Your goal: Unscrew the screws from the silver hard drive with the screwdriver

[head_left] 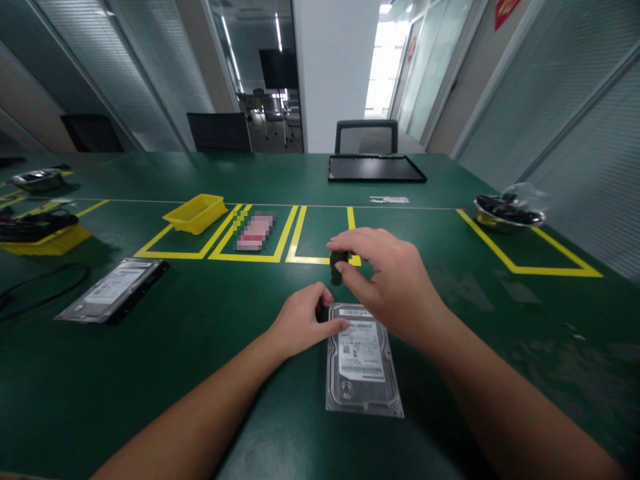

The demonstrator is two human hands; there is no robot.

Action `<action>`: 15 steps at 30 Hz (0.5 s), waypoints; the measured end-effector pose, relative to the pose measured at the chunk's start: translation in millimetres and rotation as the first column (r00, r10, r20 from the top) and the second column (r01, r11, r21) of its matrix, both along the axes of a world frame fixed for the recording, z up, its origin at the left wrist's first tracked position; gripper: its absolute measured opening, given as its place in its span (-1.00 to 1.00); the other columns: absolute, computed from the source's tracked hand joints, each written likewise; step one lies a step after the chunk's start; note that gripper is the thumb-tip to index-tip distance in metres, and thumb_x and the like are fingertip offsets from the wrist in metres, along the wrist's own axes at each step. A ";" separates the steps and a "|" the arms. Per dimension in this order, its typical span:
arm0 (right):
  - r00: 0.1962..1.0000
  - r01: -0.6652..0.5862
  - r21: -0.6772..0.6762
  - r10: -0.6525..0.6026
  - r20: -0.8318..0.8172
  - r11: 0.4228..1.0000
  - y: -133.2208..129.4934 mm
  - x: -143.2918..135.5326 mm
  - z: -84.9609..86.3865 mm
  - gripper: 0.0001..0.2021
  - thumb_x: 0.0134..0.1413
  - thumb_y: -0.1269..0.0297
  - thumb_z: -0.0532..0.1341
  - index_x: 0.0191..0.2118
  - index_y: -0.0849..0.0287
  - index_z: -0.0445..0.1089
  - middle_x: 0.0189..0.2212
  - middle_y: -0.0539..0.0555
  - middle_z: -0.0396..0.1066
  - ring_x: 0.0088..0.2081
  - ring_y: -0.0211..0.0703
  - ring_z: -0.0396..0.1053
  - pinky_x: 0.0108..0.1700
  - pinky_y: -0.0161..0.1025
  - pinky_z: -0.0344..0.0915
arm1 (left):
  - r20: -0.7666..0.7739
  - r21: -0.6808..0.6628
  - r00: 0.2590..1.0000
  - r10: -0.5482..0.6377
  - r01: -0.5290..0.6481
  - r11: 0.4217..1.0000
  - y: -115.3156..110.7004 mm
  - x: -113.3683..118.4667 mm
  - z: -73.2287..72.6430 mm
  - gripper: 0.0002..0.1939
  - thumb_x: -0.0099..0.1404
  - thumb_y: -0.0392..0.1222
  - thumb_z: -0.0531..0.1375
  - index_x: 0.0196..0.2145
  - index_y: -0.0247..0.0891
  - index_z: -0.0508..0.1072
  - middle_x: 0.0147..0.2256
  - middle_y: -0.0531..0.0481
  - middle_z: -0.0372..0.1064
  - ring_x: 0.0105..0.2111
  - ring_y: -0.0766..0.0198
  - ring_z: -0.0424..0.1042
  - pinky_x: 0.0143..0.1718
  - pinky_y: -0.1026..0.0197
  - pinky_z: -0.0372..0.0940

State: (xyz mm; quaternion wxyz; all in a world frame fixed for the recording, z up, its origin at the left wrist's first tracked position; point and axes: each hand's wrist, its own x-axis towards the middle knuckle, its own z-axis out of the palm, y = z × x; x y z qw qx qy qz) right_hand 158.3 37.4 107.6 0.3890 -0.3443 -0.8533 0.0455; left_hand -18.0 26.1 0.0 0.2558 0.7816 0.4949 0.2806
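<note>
A silver hard drive (363,360) with a white label lies flat on the green table, in front of me. My right hand (387,273) grips the dark handle of a screwdriver (338,267), held upright with its thin shaft pointing down at the drive's far left corner. Against the drive's upper left edge rests my left hand (305,320), its thumb on the label and its other fingers curled by the corner near the screwdriver tip. Whether those fingers pinch anything small is hidden.
Another hard drive (115,290) lies at left, near a black cable (45,307). Beyond are a yellow tray (196,213), a pixelated pink item (256,231) and a black frame panel (377,169). A metal bowl (507,219) of dark parts stands right.
</note>
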 end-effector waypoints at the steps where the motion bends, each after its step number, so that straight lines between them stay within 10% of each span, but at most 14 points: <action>1: 1.000 -0.005 -0.005 0.005 -0.009 1.000 0.4 0.3 -0.2 -0.77 0.05 0.51 0.19 -0.15 0.21 0.45 -0.14 0.07 0.49 -0.10 -0.15 0.41 -0.03 -0.18 0.29 | -0.001 -0.002 1.000 0.002 -0.002 1.000 -0.1 0.0 0.2 -0.62 0.12 0.08 0.30 -0.31 -0.22 0.29 -0.36 0.07 0.33 -0.42 0.27 0.28 -0.40 0.23 0.13; 15: 0.999 0.047 -0.011 -0.047 -0.004 0.999 -0.3 -1.1 1.2 -0.96 0.07 0.46 0.22 -0.33 0.21 0.37 -0.33 0.02 0.40 -0.28 -0.24 0.32 -0.22 -0.28 0.23 | -0.008 -0.015 1.000 -0.004 0.004 1.000 0.5 -0.1 -0.2 -0.61 0.11 0.09 0.31 -0.31 -0.22 0.28 -0.36 0.06 0.33 -0.41 0.26 0.28 -0.40 0.23 0.13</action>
